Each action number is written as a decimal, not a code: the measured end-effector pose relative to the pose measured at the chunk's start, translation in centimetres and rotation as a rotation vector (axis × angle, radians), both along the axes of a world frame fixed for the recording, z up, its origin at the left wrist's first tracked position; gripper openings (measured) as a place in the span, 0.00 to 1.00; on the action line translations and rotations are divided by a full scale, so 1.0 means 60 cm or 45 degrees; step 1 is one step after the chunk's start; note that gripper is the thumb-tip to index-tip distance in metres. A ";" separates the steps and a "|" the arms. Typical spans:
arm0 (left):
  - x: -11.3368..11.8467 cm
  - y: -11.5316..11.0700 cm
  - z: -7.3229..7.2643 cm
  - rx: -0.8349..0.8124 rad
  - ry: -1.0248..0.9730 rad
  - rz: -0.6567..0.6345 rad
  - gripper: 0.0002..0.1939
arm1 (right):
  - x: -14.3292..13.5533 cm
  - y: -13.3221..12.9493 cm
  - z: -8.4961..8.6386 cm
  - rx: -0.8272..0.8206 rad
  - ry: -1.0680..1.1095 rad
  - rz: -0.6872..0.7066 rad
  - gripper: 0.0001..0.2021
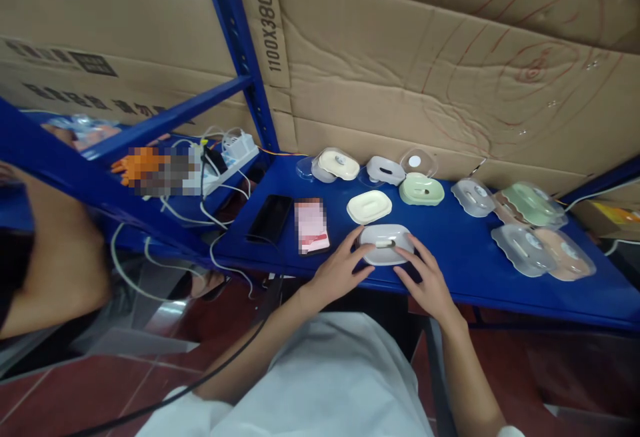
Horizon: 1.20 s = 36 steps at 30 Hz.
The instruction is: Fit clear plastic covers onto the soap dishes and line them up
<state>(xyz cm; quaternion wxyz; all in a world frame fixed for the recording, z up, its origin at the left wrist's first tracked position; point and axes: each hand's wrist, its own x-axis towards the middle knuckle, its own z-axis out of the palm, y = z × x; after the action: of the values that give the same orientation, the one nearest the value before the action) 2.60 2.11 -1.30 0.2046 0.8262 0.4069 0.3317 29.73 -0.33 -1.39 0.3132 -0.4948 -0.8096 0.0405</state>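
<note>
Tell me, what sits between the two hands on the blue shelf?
In the head view, a white soap dish sits between the left hand and right hand.

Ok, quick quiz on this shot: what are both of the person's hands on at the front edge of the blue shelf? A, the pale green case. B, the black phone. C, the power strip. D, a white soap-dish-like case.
D: the left hand and right hand flank the white case, fingers touching its sides, while the black phone, green case and power strip lie untouched.
</note>
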 end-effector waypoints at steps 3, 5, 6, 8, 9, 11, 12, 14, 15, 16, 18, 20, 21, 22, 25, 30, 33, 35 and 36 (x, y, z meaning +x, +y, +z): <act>0.001 -0.002 0.001 -0.007 0.018 0.017 0.22 | 0.001 0.005 -0.004 -0.056 -0.027 -0.013 0.22; 0.002 -0.003 0.002 -0.011 0.031 0.045 0.23 | 0.004 0.007 -0.006 -0.089 -0.026 -0.024 0.21; 0.003 -0.003 0.002 -0.016 0.037 0.057 0.25 | 0.005 0.008 -0.005 -0.100 -0.017 -0.029 0.20; 0.004 -0.004 0.003 -0.019 0.052 0.065 0.28 | 0.005 0.009 -0.003 -0.104 0.022 -0.046 0.18; 0.004 -0.004 0.003 -0.013 0.060 0.064 0.29 | 0.005 0.009 -0.002 -0.100 0.040 -0.055 0.17; 0.004 -0.004 0.004 0.010 0.067 0.057 0.28 | 0.003 0.009 0.001 -0.086 0.035 -0.060 0.18; 0.004 -0.004 0.004 0.020 0.064 0.054 0.28 | 0.002 0.009 0.002 -0.077 0.011 -0.055 0.19; 0.003 -0.005 0.005 0.025 0.050 0.051 0.28 | 0.001 0.009 0.002 -0.054 -0.039 -0.039 0.22; 0.003 -0.005 0.005 0.021 0.044 0.050 0.28 | 0.001 0.009 0.002 -0.040 -0.041 -0.031 0.23; 0.003 -0.005 0.005 0.014 0.039 0.051 0.29 | 0.001 0.009 0.001 -0.027 -0.027 -0.024 0.22; 0.003 -0.006 0.005 0.003 0.036 0.052 0.30 | 0.002 0.010 0.000 -0.020 0.006 -0.014 0.21; 0.004 -0.005 0.004 -0.005 0.041 0.058 0.29 | 0.002 0.011 0.000 -0.036 -0.008 -0.013 0.21; 0.004 -0.005 0.004 -0.009 0.042 0.062 0.28 | 0.003 0.011 -0.001 -0.045 -0.029 -0.019 0.21; 0.004 -0.004 0.004 -0.013 0.039 0.064 0.28 | 0.002 0.011 -0.001 -0.050 -0.049 -0.023 0.21; 0.002 -0.002 0.006 -0.039 0.009 0.040 0.27 | 0.001 0.009 -0.002 -0.030 -0.061 -0.025 0.20; 0.001 0.001 0.010 -0.077 -0.029 0.021 0.29 | -0.001 0.007 -0.002 -0.027 -0.050 -0.062 0.20; 0.000 0.001 0.005 -0.081 -0.020 0.020 0.33 | -0.003 0.007 -0.003 -0.012 -0.075 -0.072 0.20; 0.000 0.002 0.000 -0.082 -0.008 0.018 0.36 | -0.003 0.006 -0.004 0.003 -0.087 -0.083 0.20; 0.000 0.003 -0.002 -0.080 -0.006 0.021 0.37 | -0.003 0.005 -0.004 0.004 -0.086 -0.088 0.20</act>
<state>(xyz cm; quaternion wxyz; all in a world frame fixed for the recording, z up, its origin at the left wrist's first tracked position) 2.61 2.27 -1.43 0.2285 0.8153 0.4233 0.3223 29.52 -0.02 -1.61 0.2878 -0.5229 -0.8022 0.0116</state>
